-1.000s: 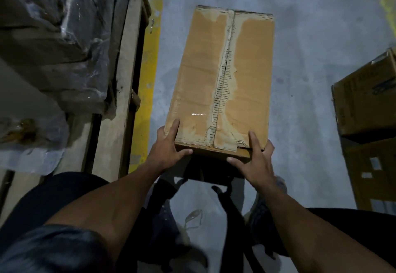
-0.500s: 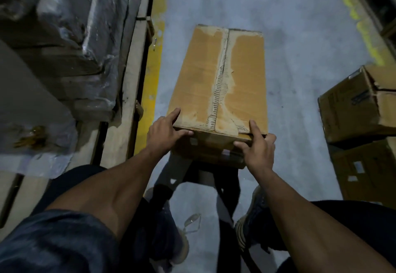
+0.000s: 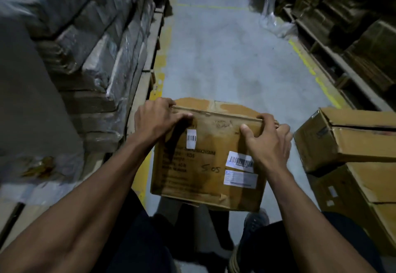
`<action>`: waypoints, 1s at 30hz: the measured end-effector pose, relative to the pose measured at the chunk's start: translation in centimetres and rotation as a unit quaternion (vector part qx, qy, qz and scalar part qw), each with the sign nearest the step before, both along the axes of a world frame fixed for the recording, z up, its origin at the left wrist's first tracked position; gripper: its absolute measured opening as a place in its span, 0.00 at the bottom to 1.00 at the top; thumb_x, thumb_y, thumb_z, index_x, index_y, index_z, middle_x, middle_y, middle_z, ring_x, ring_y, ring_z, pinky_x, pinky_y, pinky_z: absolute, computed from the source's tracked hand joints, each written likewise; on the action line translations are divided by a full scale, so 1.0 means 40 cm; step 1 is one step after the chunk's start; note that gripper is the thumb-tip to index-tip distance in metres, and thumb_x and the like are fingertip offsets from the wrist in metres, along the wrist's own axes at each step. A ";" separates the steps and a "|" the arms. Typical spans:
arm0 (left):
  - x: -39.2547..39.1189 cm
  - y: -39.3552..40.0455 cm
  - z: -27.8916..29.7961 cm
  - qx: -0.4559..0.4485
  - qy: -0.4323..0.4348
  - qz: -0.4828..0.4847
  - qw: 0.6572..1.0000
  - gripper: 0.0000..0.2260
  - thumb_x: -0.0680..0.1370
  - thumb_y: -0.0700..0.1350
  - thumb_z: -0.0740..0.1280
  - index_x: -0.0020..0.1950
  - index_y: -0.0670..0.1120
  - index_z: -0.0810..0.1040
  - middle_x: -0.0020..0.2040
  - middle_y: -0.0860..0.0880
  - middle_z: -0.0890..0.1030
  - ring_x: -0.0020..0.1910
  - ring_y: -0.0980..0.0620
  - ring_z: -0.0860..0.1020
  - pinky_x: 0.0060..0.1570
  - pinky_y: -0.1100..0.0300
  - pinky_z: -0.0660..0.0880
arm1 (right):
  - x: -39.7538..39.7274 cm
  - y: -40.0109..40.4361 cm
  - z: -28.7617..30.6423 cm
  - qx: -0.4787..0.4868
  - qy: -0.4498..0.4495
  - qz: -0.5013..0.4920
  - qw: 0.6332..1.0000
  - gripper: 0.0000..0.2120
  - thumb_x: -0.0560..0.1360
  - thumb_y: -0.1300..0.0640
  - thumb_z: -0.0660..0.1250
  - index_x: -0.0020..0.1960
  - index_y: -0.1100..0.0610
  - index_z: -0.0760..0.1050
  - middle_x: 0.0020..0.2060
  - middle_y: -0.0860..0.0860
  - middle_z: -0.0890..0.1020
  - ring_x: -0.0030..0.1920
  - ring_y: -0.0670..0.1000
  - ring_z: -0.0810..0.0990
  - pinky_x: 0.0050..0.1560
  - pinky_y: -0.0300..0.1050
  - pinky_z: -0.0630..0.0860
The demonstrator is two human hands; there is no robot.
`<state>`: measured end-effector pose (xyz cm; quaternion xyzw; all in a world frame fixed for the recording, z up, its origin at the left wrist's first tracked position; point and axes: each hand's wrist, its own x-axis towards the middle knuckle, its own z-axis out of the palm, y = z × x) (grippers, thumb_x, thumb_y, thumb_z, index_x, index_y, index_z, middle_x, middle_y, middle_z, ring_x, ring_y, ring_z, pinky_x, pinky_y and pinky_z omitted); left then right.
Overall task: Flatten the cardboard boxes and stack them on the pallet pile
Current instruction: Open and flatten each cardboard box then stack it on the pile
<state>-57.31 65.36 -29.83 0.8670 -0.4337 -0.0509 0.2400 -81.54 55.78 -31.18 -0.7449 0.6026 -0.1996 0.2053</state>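
Observation:
A brown cardboard box (image 3: 205, 163) with barcode labels and the handwriting "S 05" on its near face hangs in front of me above the grey floor. My left hand (image 3: 159, 118) grips its top left corner, fingers curled over the upper edge. My right hand (image 3: 266, 142) grips the top right corner, thumb on the near face. Only a strip of the box's top shows beyond the edge. A pallet pile of flattened, plastic-wrapped cardboard (image 3: 100, 58) rises along the left.
Two more cardboard boxes (image 3: 351, 140) are stacked at the right, close to my right arm. Shelving with cartons (image 3: 347, 26) lines the far right. A grey aisle floor (image 3: 225, 58) with yellow lines runs ahead. My shoes show below the box.
The box has been lifted and tipped toward me, so its labelled face shows instead of the taped top. Both hands have kept hold of its near edge. The view has swung up the aisle.

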 end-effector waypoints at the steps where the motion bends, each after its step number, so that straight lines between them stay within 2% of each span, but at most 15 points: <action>1: -0.001 -0.008 0.034 0.000 -0.009 0.007 1.000 0.33 0.66 0.71 0.70 0.60 0.49 0.83 0.48 0.43 0.85 0.50 0.42 0.81 0.42 0.56 0.73 | 0.004 -0.006 0.026 -0.009 -0.002 -0.001 1.000 0.26 0.76 0.36 0.63 0.70 0.45 0.67 0.62 0.59 0.68 0.67 0.62 0.65 0.68 0.55 0.64; 6: 0.015 -0.065 0.181 -0.008 -0.044 0.005 0.999 0.29 0.68 0.71 0.70 0.47 0.45 0.84 0.37 0.44 0.82 0.40 0.44 0.79 0.39 0.54 0.72 | 0.020 -0.068 0.137 -0.028 -0.005 -0.001 1.000 0.28 0.76 0.35 0.60 0.71 0.47 0.65 0.65 0.60 0.68 0.68 0.62 0.64 0.67 0.55 0.63; 8: 0.026 -0.089 0.201 -0.004 -0.043 0.005 0.999 0.28 0.69 0.71 0.69 0.47 0.45 0.83 0.38 0.45 0.82 0.43 0.43 0.80 0.39 0.54 0.71 | 0.037 -0.101 0.154 -0.015 0.000 -0.001 1.000 0.29 0.76 0.34 0.59 0.74 0.44 0.63 0.68 0.60 0.68 0.69 0.62 0.64 0.68 0.57 0.63; 10: 0.034 -0.108 0.184 0.022 -0.047 0.000 0.999 0.29 0.72 0.70 0.66 0.58 0.47 0.80 0.50 0.44 0.83 0.52 0.41 0.80 0.43 0.54 0.69 | 0.053 -0.128 0.149 0.006 -0.008 0.006 1.000 0.32 0.77 0.34 0.58 0.77 0.43 0.57 0.70 0.61 0.66 0.71 0.63 0.63 0.69 0.58 0.63; 12: 0.043 -0.114 0.148 0.034 0.005 -0.024 0.999 0.31 0.77 0.66 0.64 0.73 0.49 0.68 0.65 0.44 0.78 0.62 0.40 0.76 0.52 0.52 0.69 | 0.053 -0.148 0.135 0.025 -0.026 0.028 0.999 0.32 0.79 0.37 0.59 0.79 0.43 0.53 0.71 0.60 0.67 0.71 0.63 0.65 0.67 0.58 0.65; 14: 0.052 -0.096 0.117 0.008 0.068 -0.063 0.996 0.31 0.79 0.60 0.65 0.77 0.50 0.60 0.71 0.45 0.73 0.66 0.41 0.74 0.56 0.50 0.69 | 0.033 -0.159 0.126 0.037 -0.029 0.069 0.997 0.31 0.80 0.41 0.61 0.79 0.43 0.52 0.71 0.59 0.67 0.69 0.63 0.68 0.63 0.55 0.68; 16: 0.067 -0.067 0.088 0.001 0.072 -0.096 0.993 0.29 0.79 0.58 0.65 0.77 0.50 0.61 0.71 0.45 0.73 0.67 0.42 0.74 0.59 0.48 0.71 | 0.002 -0.151 0.112 0.042 -0.025 0.113 0.992 0.28 0.81 0.44 0.62 0.78 0.43 0.56 0.72 0.56 0.68 0.69 0.60 0.70 0.59 0.52 0.68; 18: 0.080 -0.031 0.051 0.035 0.079 -0.118 0.989 0.34 0.76 0.67 0.62 0.78 0.51 0.61 0.72 0.46 0.71 0.68 0.43 0.72 0.64 0.46 0.71 | -0.027 -0.129 0.084 0.051 -0.035 0.145 0.988 0.26 0.82 0.45 0.62 0.78 0.44 0.61 0.74 0.53 0.67 0.70 0.57 0.69 0.61 0.50 0.67; 20: 0.086 0.006 0.021 0.068 0.118 -0.140 0.981 0.49 0.66 0.80 0.56 0.81 0.55 0.54 0.76 0.46 0.65 0.73 0.45 0.67 0.70 0.45 0.67 | -0.051 -0.104 0.051 0.073 -0.080 0.161 0.981 0.29 0.81 0.44 0.63 0.79 0.46 0.60 0.76 0.50 0.64 0.73 0.54 0.67 0.65 0.48 0.67; 22: 0.087 0.035 0.007 0.079 0.162 -0.157 0.971 0.57 0.59 0.83 0.58 0.81 0.57 0.47 0.79 0.47 0.57 0.76 0.46 0.61 0.75 0.47 0.61 | -0.073 -0.089 0.027 0.128 -0.153 0.174 0.964 0.36 0.76 0.41 0.69 0.80 0.44 0.58 0.77 0.47 0.61 0.73 0.49 0.65 0.66 0.45 0.66; 24: 0.082 0.053 0.009 0.091 0.176 -0.169 0.965 0.60 0.57 0.78 0.65 0.81 0.56 0.44 0.80 0.47 0.53 0.77 0.46 0.58 0.75 0.50 0.58 | -0.083 -0.079 0.010 0.162 -0.181 0.198 0.950 0.46 0.69 0.37 0.75 0.80 0.41 0.54 0.77 0.42 0.57 0.71 0.45 0.61 0.67 0.45 0.65; 25: 0.076 0.057 0.008 0.090 0.171 -0.170 0.966 0.61 0.57 0.77 0.68 0.81 0.56 0.44 0.80 0.47 0.53 0.77 0.46 0.58 0.74 0.50 0.59 | -0.080 -0.074 0.000 0.152 -0.177 0.199 0.952 0.49 0.67 0.38 0.77 0.80 0.40 0.54 0.77 0.42 0.56 0.71 0.45 0.61 0.67 0.45 0.64; 28: 0.045 0.047 -0.026 0.030 0.109 -0.128 0.985 0.51 0.66 0.66 0.75 0.81 0.56 0.50 0.79 0.45 0.60 0.75 0.44 0.62 0.72 0.48 0.64 | -0.044 -0.051 -0.029 0.074 -0.203 0.127 0.968 0.43 0.71 0.53 0.78 0.78 0.43 0.57 0.76 0.49 0.58 0.74 0.52 0.62 0.65 0.43 0.65; 30: 0.015 0.032 -0.049 -0.026 0.073 -0.075 0.994 0.45 0.70 0.61 0.74 0.81 0.56 0.56 0.76 0.44 0.65 0.73 0.43 0.65 0.70 0.47 0.66 | -0.015 -0.042 -0.046 0.052 -0.241 0.087 0.965 0.40 0.72 0.56 0.77 0.76 0.44 0.58 0.75 0.49 0.58 0.74 0.53 0.62 0.63 0.41 0.65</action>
